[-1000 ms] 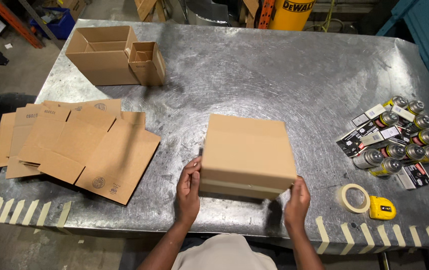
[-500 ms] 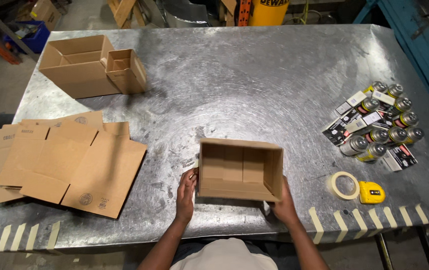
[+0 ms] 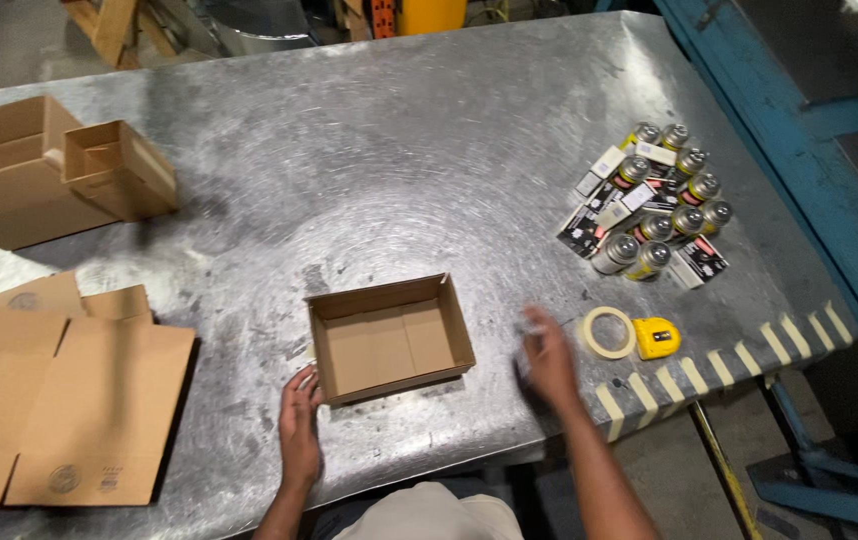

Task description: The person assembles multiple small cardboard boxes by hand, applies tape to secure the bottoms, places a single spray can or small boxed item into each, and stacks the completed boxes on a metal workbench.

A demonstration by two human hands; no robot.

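Resting on a metal table (image 3: 419, 150), the box (image 3: 392, 338) sits open side up near the front edge, between the two hands, its long axis running left to right with the right end swung slightly away from the person, so its walls stand a little askew to the striped tape along the table's front. The left hand (image 3: 299, 425) lies flat with loose, spread fingers, fingertips touching the box's near left corner and holding nothing. The right hand (image 3: 547, 358) hovers blurred just right of the box, apart from it, fingers open and empty, close to the tape roll (image 3: 609, 332) and the yellow measure (image 3: 656, 338) beside it. Bare metal stretches wide behind the box up to the far edge, and a narrower strip runs in front of it to the near edge. To the right rear, well apart, spray cans (image 3: 661, 210) lie clustered with small cartons near the table's right edge, beyond which a blue frame (image 3: 799, 160) runs. On the left, flat cardboard (image 3: 69, 400) overlaps the near left area, and two made-up boxes (image 3: 49, 175) stand at the far left, leaving a clear lane between them and the open box
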